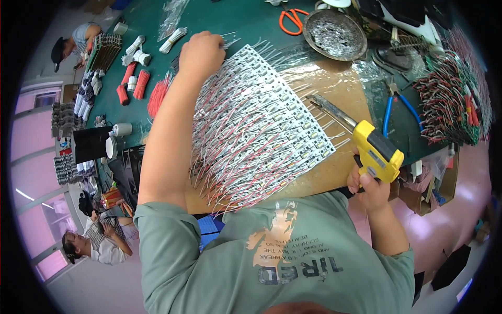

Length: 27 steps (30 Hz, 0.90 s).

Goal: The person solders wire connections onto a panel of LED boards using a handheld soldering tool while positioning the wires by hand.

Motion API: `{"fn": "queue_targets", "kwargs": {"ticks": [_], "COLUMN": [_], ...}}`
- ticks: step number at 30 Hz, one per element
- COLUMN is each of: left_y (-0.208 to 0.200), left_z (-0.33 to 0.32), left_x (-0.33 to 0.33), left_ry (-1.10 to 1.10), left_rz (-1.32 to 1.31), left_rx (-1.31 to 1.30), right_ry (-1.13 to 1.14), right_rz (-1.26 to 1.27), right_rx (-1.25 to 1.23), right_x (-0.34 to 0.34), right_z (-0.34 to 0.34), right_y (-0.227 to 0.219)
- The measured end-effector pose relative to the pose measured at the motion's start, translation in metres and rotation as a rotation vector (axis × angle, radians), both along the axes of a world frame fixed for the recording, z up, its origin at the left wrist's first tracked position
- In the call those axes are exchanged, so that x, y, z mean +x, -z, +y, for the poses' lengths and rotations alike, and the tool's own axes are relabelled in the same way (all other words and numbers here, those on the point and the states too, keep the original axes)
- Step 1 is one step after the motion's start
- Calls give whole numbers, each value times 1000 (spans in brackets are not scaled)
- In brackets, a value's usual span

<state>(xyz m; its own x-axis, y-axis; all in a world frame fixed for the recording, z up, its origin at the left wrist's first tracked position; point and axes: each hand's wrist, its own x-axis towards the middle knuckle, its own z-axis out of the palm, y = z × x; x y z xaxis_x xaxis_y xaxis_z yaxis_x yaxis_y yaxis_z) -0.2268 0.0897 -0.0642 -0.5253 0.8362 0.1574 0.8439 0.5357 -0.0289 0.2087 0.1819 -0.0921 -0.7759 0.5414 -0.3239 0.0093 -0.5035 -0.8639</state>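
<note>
A white panel of small circuit boards (277, 125) lies at an angle in front of me, with many red and white wires (225, 146) spread over its left and near side. My right hand (371, 191) is wrapped round the handle of a yellow soldering gun (374, 152). Its metal barrel points to the far left, and the tip is by the panel's right edge. At the panel's far left corner, my left hand (201, 55) is closed with bent fingers. Thin wires show beside its fingertips, but what it grips is hidden.
Bundles of red wire (141, 83) and white wire (172, 40) lie on the green table (219, 13) at left. A round metal dish (334, 34), orange-handled scissors (293, 22), blue-handled pliers (397, 107) and a wired-board pile (449, 99) are far right. Two other people sit at left.
</note>
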Motion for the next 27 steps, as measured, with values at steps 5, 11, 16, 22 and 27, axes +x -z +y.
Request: {"fn": "queue_targets", "kwargs": {"ticks": [5,11,16,22,27], "left_y": [1,-5,-25,-29,-31], "left_z": [14,12,4,-7,-12], "left_x": [-7,-9,3,26,72], "left_ry": [-45,-50,-170,-126,37], "left_rz": [133,36,-246,-339,-566], "left_rx": [-219,-156,-18,281,465], "right_ry": [-15,7,4,-5,2], "right_rz": [45,73,91,83,81], "right_rx": [-8,19,43,45,33], "right_x": [-1,-3,-2,0,-1], "right_z": [0,-1,0,-1,-1], "right_y": [1,0,0,2,-1]}}
